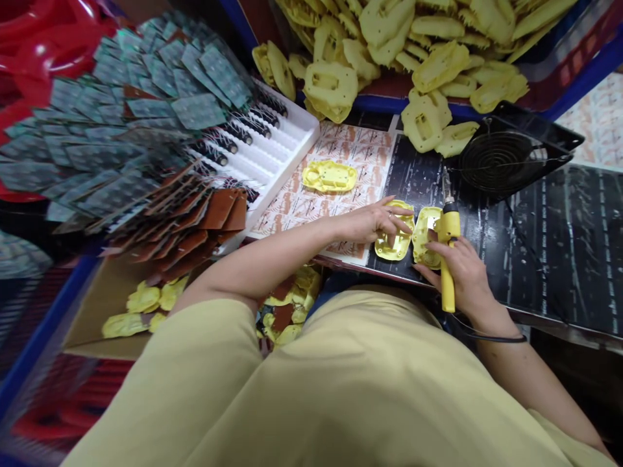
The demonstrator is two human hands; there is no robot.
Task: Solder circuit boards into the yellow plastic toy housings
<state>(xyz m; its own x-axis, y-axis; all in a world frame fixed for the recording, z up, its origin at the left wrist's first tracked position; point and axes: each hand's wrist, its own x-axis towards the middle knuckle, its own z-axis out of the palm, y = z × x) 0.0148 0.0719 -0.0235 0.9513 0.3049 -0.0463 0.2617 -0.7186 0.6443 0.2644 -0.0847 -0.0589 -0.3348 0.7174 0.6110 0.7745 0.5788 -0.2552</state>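
On the dark work surface, two yellow plastic shell halves lie side by side with their insides up. My left hand (372,222) rests over the left shell half (400,249), fingers spread and touching it. The right shell half (428,224) lies partly under my right hand (462,266). That hand is closed around a yellow soldering iron (448,224), its metal tip pointing away from me. My right thumb and fingertips are close to the right shell half; contact is unclear. Another yellow shell piece (329,176) lies apart on the patterned sheet.
A blue-rimmed bin (549,107) heaped with yellow shells (335,84) stands behind. A black fan (506,152) sits to the right. Circuit boards (146,123) pile over a white foam tray (287,155) at left. Below it, a cardboard box (92,311) contains yellow parts.
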